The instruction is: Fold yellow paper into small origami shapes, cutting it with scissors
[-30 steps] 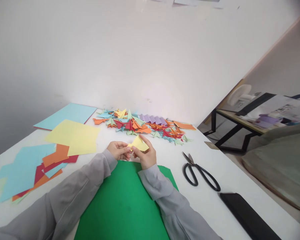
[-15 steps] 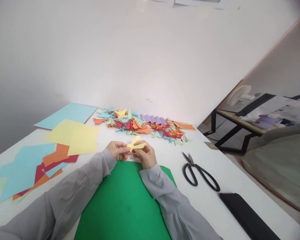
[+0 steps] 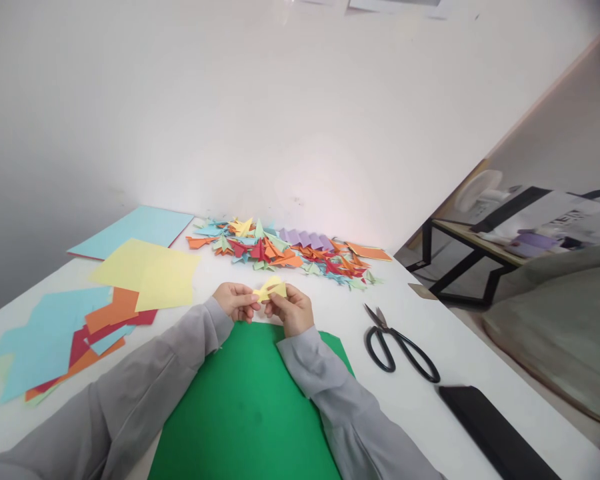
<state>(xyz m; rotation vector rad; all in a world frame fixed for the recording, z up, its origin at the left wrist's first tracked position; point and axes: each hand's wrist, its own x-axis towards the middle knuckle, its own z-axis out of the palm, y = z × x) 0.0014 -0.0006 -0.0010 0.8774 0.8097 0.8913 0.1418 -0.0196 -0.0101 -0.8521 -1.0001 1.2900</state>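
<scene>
Both hands met above the far edge of a green sheet, with a small folded yellow paper piece between them. The left hand pinched its left end between thumb and fingers; the right hand pinched the other end the same way, thumb on the near side. I took it that the two-ended grip kept so light a thing steady and let its folds be worked from either side. Whether the wrists rested on anything, I couldn't tell.

The green sheet lay in front of the person, between the sleeves, perhaps to give a clean surface. Along the far edge of the tabletop, against the wall, a heap of folded paper shapes was spread, likely put there to stay out of the elbows' way. A purple pleated strip sat at its back.

Flat stock kept to the left: a large yellow sheet, overlapping the loose coloured pieces below it, and a blue sheet by the far left corner. Toward the right edge lay scissors, blades pointing away and handles nearer the person, which seemed a sensible way to leave them.
</scene>
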